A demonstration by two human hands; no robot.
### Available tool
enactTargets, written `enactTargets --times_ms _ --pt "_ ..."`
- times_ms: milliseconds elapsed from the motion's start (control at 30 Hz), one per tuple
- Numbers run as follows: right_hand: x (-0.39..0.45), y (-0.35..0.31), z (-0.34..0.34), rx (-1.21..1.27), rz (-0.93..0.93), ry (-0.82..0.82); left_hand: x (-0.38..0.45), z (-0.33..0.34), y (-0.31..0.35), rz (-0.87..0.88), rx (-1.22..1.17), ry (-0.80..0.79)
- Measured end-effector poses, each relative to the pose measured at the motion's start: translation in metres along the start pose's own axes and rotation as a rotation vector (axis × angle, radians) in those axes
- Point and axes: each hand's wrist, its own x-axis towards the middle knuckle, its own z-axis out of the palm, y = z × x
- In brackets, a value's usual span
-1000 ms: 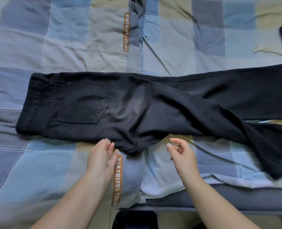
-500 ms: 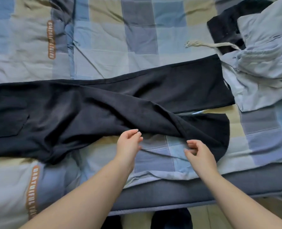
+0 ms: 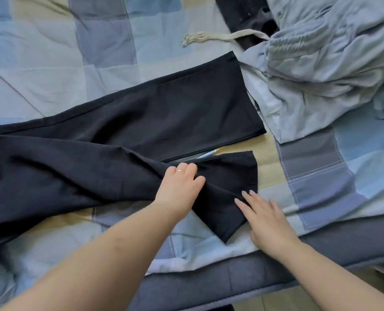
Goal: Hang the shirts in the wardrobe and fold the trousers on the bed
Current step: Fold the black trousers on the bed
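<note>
Black trousers (image 3: 123, 131) lie across the checked quilt (image 3: 51, 63), legs pointing right. The far leg (image 3: 209, 108) lies flat. The near leg (image 3: 229, 176) is twisted and creased near its hem. My left hand (image 3: 179, 185) sits on the near leg with its fingers curled into a fold of the fabric, the fingertips hidden. My right hand (image 3: 265, 216) lies flat beside the hem, and its straight fingers touch the black cloth at the lower edge.
A crumpled pile of pale grey-blue drawstring trousers (image 3: 321, 63) lies at the upper right, its cord (image 3: 209, 38) trailing left. A dark garment (image 3: 247, 21) shows under the pile. The grey mattress edge (image 3: 254, 277) runs along the bottom, with floor beyond it.
The view has swung right along the trousers. Both hands have moved from near the crotch to the hem of the near leg. The left hand now grips the cloth and the right has flattened.
</note>
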Motion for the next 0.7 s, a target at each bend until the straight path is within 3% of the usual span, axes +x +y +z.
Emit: enactTargets --times_ms 167,267,400,500,600,700 --pt "0.007 0.015 0.022 0.029 -0.060 0.247 0.015 0.023 -0.024 0.426 0.180 -0.057" --pt "0.019 0.016 0.013 0.172 0.011 0.481 0.013 0.022 -0.025 0.415 0.047 0.051" --pt "0.038 0.014 -0.049 0.774 0.281 0.628 0.028 -0.006 -0.037 0.368 -0.230 0.256" --pt "0.059 0.022 -0.091 0.829 0.255 0.740 0.045 -0.034 -0.047 0.219 -0.277 0.313" --pt "0.080 0.028 -0.121 0.994 0.261 0.609 0.068 -0.060 -0.059 -0.079 -0.459 0.413" --pt "0.088 0.033 -0.128 1.172 0.167 0.220 0.091 -0.084 -0.073 -0.209 -0.587 0.447"
